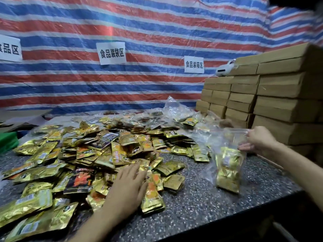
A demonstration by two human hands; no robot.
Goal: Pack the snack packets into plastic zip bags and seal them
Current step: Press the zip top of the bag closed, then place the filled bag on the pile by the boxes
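At the far left a green object lies at the bench edge, with flat cardboard behind it. A red, white and blue striped tarp forms the back wall and carries three white paper signs; the middle sign is printed with black characters.

A wide heap of snack packets, mostly gold foil with a few dark ones, covers the left and centre of the speckled stone bench. The left hand lies palm down on the near side of the heap, its fingers straight and released, resting on the packets and grasping none.

Behind the heap, loose clear plastic bags are bunched up. To the right, the right hand pinches the top edge of a clear zip bag between its fingers. The bag hangs upright with gold packets in its lower half, its bottom at the bench.

Brown cardboard boxes are stacked at the far right, with a white device on top.
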